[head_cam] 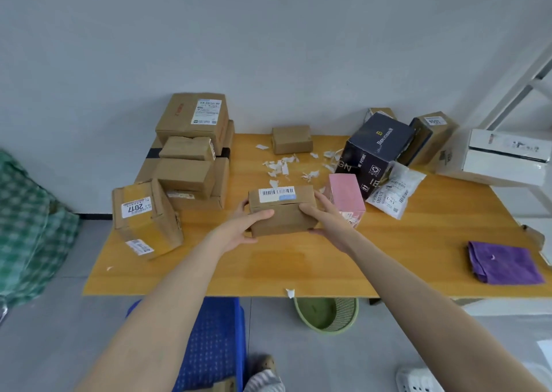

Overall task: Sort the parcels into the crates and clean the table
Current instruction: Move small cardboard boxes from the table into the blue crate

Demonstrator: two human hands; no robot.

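Left grip (251,227) and right grip (325,218) both closed on one small parcel (280,212), one at each end, thumbs on top. The parcel is over the middle of the desk (298,266), barcode label facing up; whether it touches the surface cannot be told.

Just right of it stands a pink box (346,197), with a dark box (376,152) and a white bag (394,191) behind. A stack of parcels (191,152) occupies the far left corner; a parcel marked 2017 (143,218) sits tilted at the left edge. Paper scraps (283,164) are scattered behind the held parcel. A purple cloth (504,261) lies flat at the right.

On the floor by the near edge: a blue crate (215,341) and a green basket (328,314)
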